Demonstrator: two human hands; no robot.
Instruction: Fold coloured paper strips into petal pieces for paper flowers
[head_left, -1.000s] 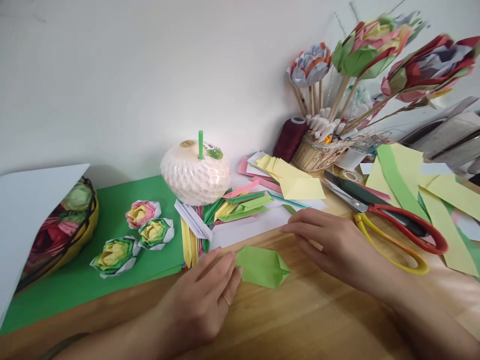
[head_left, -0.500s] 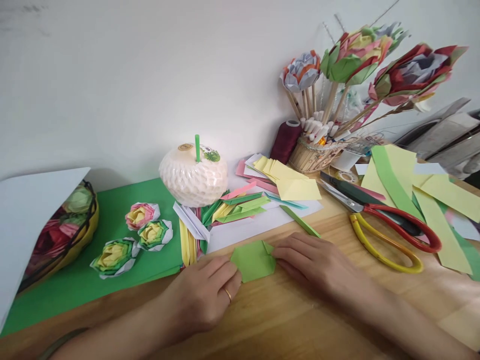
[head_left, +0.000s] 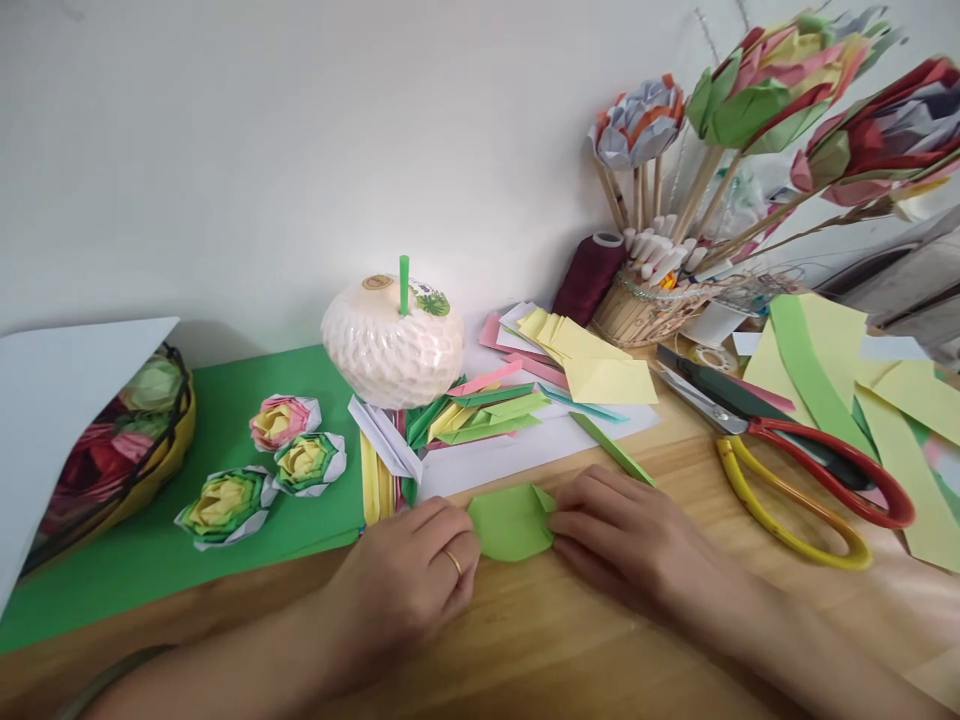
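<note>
A small piece of light green paper (head_left: pixel 512 522) with folded corners lies on the wooden table (head_left: pixel 540 640) between my hands. My left hand (head_left: pixel 420 560), a ring on one finger, has its bent fingers pinched on the paper's left edge. At the right edge, my right hand (head_left: pixel 611 530) presses its fingers together on the paper, beside a small folded flap. Just beyond the paper, a narrow folded green strip (head_left: pixel 611 447) lies slantwise. Several folded strips in green, yellow and pink (head_left: pixel 487 415) are heaped behind it.
Large scissors (head_left: pixel 795 460) with red and yellow handles lie at right, near yellow paper pieces (head_left: pixel 817 350). A white textured ball with a green straw (head_left: pixel 394 350) stands at the back. Three paper flowers (head_left: pixel 229 505) sit on green sheets (head_left: pixel 292 530) at left, beside a basket (head_left: pixel 176 430).
The view has shifted slightly, so the items at right appear farther right. Both hands stay on the green paper, which now looks slightly bowed.
</note>
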